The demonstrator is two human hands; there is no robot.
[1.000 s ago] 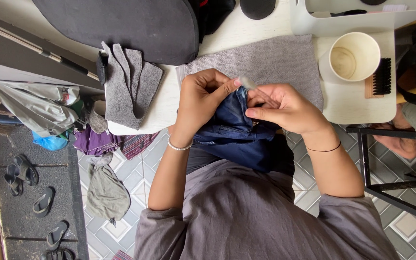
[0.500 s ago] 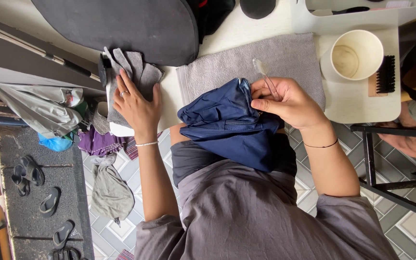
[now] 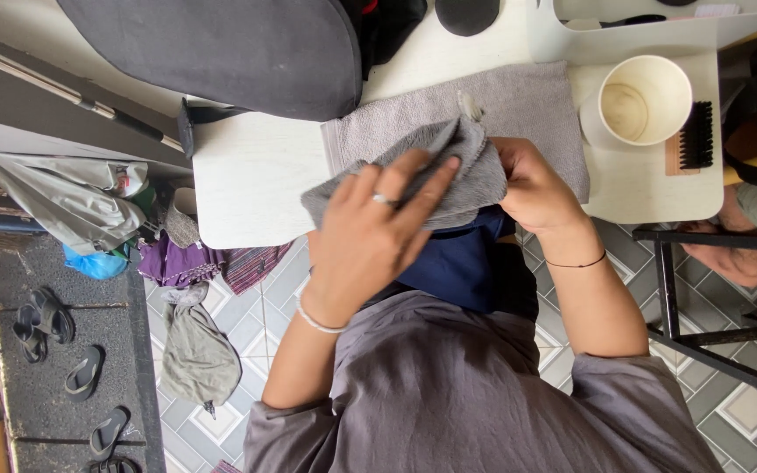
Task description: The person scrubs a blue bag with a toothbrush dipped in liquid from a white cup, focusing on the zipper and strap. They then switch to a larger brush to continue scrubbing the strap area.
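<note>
Hands: two of yours in view, both at the table's near edge.
Left hand [image 3: 378, 232]: you spread your fingers wide and lay them flat on top of the grey cloth [image 3: 449, 171]; one ring shows on a finger, one bracelet on the wrist.
Right hand [image 3: 532, 184]: you curl your fingers around the cloth's right end; whether they pinch the navy garment [image 3: 462, 263] as well you cannot tell. One thin dark band sits on this wrist.
Cloths: one small grey cloth, bunched between your two hands, above the navy garment and over the front edge of one grey towel [image 3: 527, 109] spread on the table [image 3: 256, 175].
Navy garment: one, hanging from under the cloth down onto your lap, just off the table edge.
Cups: one, pale and open-topped [image 3: 646, 98], to the right of the towel.
Brushes: one, black-bristled [image 3: 692, 138], just beside the cup.
Dark cushion: one large rounded shape [image 3: 229, 48] at the table's far left.
Floor, left: four sandals [image 3: 45, 320] on the dark mat, one grey bag [image 3: 194, 355] on the tiles.
Other people: one hand [image 3: 729, 258] resting on a black stool frame at the right.
</note>
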